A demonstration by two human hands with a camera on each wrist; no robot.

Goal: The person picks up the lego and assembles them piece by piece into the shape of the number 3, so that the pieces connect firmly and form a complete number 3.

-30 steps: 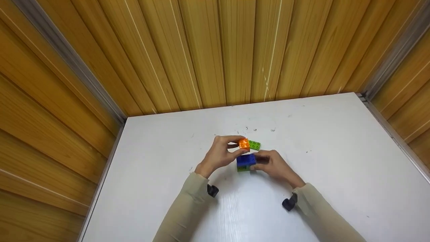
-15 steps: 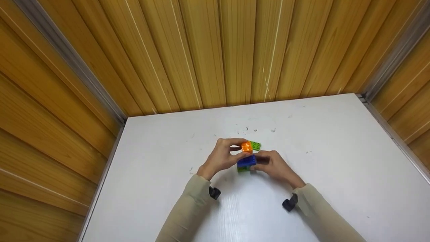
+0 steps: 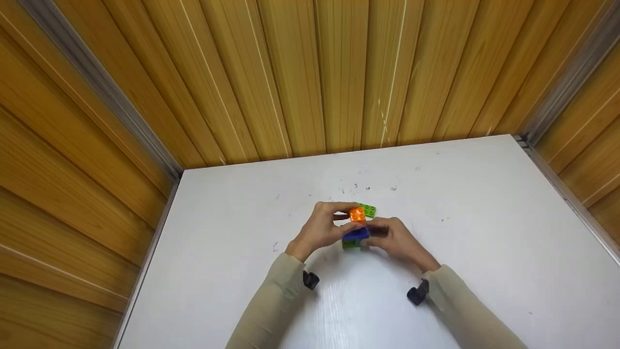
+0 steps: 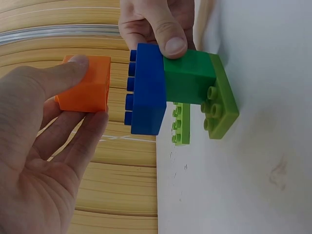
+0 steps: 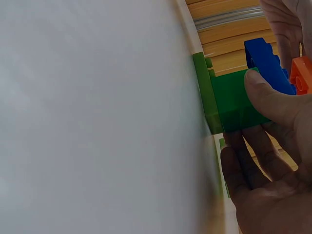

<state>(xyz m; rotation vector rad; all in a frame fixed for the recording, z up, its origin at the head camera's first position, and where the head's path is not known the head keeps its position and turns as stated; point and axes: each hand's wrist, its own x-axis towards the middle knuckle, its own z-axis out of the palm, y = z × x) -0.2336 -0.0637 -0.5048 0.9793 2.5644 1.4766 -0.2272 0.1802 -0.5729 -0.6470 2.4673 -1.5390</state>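
Note:
My left hand [image 3: 317, 229] pinches an orange toy building brick [image 4: 90, 83] between thumb and fingers, above a small stack. Blue is the stack's top brick [image 4: 150, 92], its studs facing the orange one; a gap shows between them in the left wrist view. Beneath it sits a green brick [image 5: 239, 100] on a light green studded base [image 4: 222, 105], which stands on the table. The right hand [image 3: 399, 240] grips the stack from the right, its thumb on the green brick near the blue one.
Just behind the stack lies another light green studded piece [image 3: 369, 211] on the white table [image 3: 232, 218]. Wood-patterned walls [image 3: 339, 72] rise at the back and both sides. Each sleeve has a black device [image 3: 416, 293] at the wrist.
The left hand has moved slightly right and toward me with the orange brick, bringing it over the blue one. The right hand and the stack have stayed nearly still.

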